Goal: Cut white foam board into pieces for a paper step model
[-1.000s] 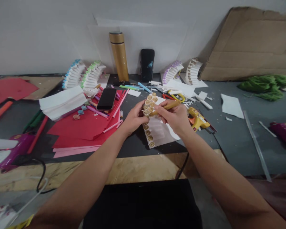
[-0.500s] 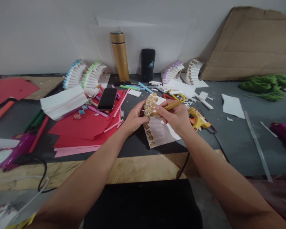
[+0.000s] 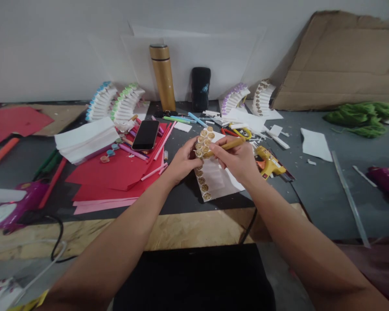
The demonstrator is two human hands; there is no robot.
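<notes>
A white paper piece (image 3: 227,183) carries gold-coloured discs along its left edge and in a double row at its top. The thumb and fingers of my left hand (image 3: 184,161) close around that edge near the upper discs. In my right hand (image 3: 240,159) is a gold marker (image 3: 232,144), gripped like a pen. Its left end reaches the discs beside my left thumb; the exact contact point is too small to make out. A yellow glue gun (image 3: 269,161) lies just right of my right hand.
Red paper sheets (image 3: 106,177) and a dark phone (image 3: 145,134) lie to the left. At the back stand a gold bottle (image 3: 163,80), a black device (image 3: 201,88) and several curved paper pieces. Scissors (image 3: 241,131) and paper scraps lie beyond my right hand.
My right hand and the marker have shifted very slightly left over the discs. My left hand keeps its hold.
</notes>
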